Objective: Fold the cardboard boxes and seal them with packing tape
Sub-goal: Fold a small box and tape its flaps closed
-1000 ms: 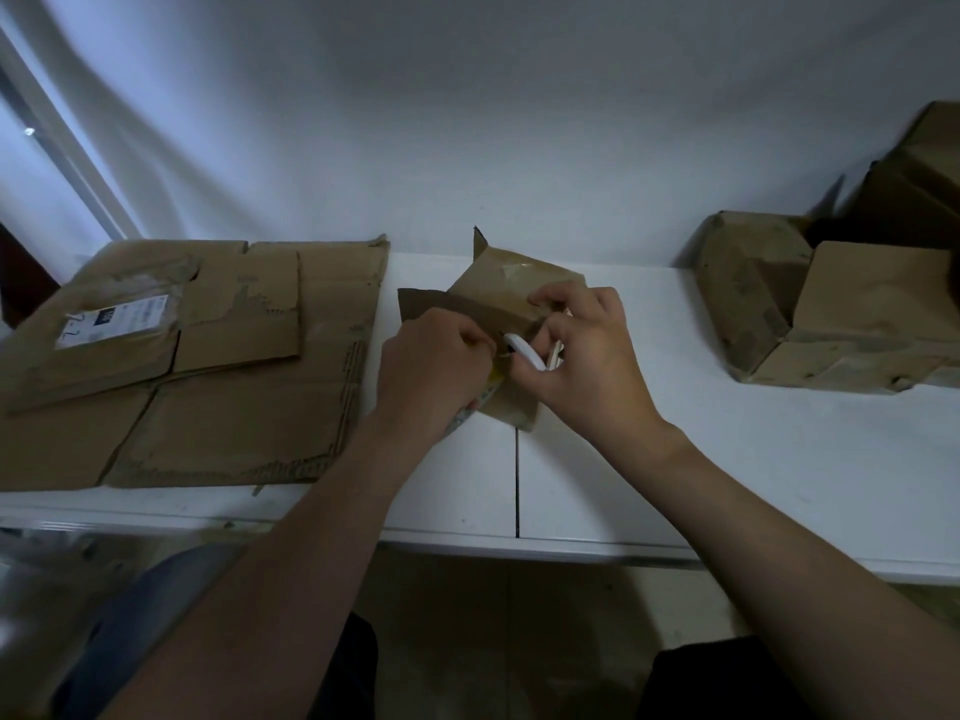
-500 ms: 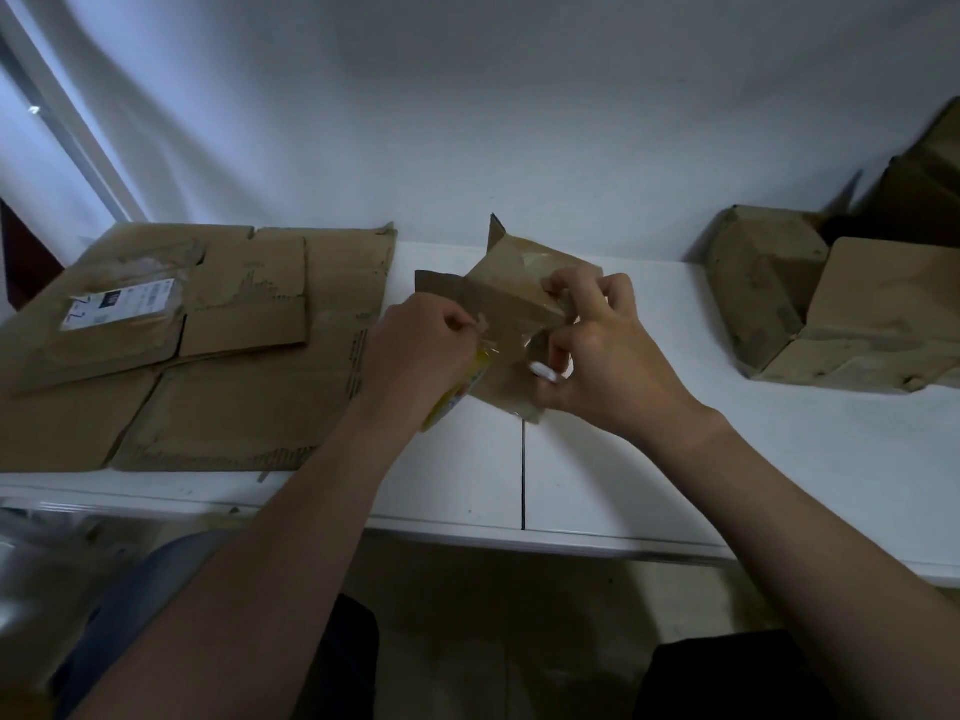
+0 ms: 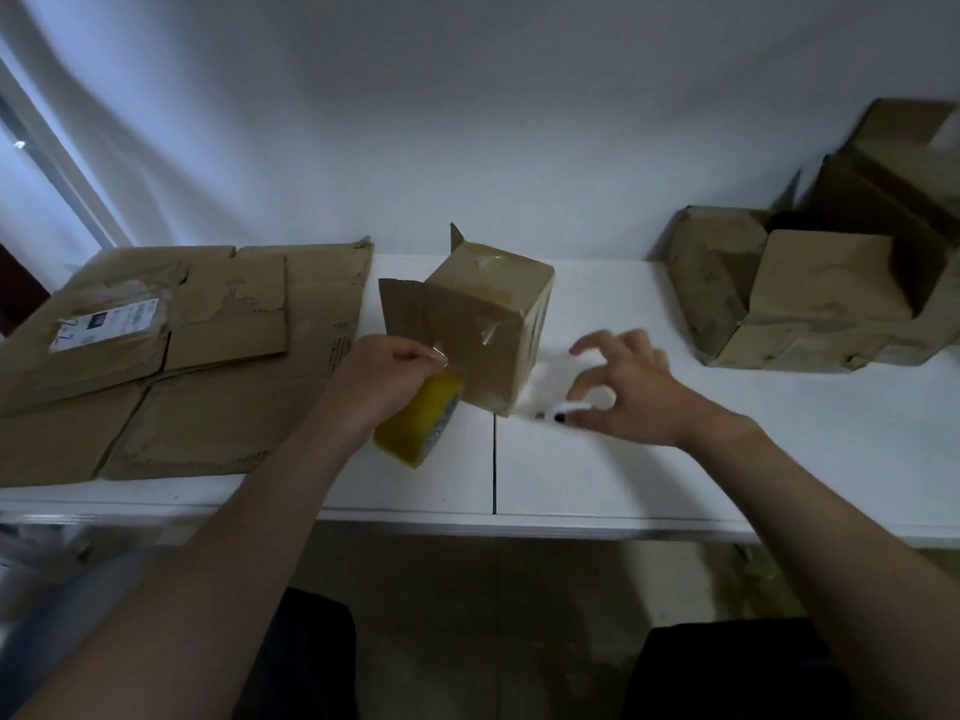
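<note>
Small cardboard box [image 3: 483,324] at the middle of the white counter [image 3: 675,485], hands on either side of it.

The box stands tilted, one flap sticking out to its left, and glossy clear tape shows on its top face and near side. The left hand [image 3: 387,376] is curled round a yellow tape roll [image 3: 421,423] held against the box's near left side. The right hand [image 3: 623,387] is just right of the box and apart from it, with its fingers spread and bent. A small white tool [image 3: 569,406] with a dark tip sits at its thumb; whether it is pinched or lying loose cannot be told. Flattened cardboard sheets [image 3: 182,356], one bearing a white label [image 3: 104,324], cover the counter's left end. Folded boxes [image 3: 805,304] are piled at the far right.
</note>
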### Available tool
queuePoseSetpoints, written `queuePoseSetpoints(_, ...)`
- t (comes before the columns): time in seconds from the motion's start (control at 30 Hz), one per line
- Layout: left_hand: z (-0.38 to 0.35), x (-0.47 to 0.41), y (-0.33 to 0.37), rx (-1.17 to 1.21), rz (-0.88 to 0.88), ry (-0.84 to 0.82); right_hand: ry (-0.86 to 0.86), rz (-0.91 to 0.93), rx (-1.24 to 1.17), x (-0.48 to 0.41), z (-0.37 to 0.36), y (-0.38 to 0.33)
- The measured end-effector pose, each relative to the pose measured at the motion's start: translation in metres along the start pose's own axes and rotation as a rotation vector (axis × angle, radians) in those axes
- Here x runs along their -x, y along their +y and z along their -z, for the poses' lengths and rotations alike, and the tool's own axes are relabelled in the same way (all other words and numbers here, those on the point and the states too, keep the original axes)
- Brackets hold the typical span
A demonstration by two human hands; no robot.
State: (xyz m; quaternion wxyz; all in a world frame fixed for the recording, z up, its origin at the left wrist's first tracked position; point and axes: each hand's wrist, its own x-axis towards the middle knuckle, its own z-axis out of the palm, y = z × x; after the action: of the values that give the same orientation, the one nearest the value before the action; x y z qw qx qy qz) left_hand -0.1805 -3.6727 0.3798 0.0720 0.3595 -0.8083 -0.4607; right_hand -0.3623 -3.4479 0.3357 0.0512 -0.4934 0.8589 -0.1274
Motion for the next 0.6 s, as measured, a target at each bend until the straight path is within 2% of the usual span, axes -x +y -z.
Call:
queuePoseSetpoints(0.1, -0.004, 0.006, 0.001, 0.017, -0.009, -0.006, -0.187, -0.092, 0.055, 0.009, -0.028, 0.009)
queuePoseSetpoints(0.2, -0.005, 0.014, 0.001, 0.041, -0.001, -0.024, -0.159, -0.1, 0.029, 0.011, -0.039, 0.008)
queuePoseSetpoints(0.37, -0.005, 0.019, 0.005, 0.042, -0.029, -0.023, -0.101, -0.052, 0.166, 0.011, -0.039, 0.01)
queuePoseSetpoints(0.43, -0.005, 0.017, 0.006, 0.059, -0.032, -0.01, 0.034, -0.006, 0.147, 0.007, -0.033, 0.007)
queuePoseSetpoints(0.53, -0.003, 0.016, 0.006, 0.056, -0.055, 0.018, 0.458, 0.138, -0.05, -0.003, -0.016, -0.003)
queuePoseSetpoints(0.6, -0.002, 0.013, 0.006, 0.044, -0.067, 0.023, 0.64, 0.207, -0.098, -0.011, -0.004, -0.011)
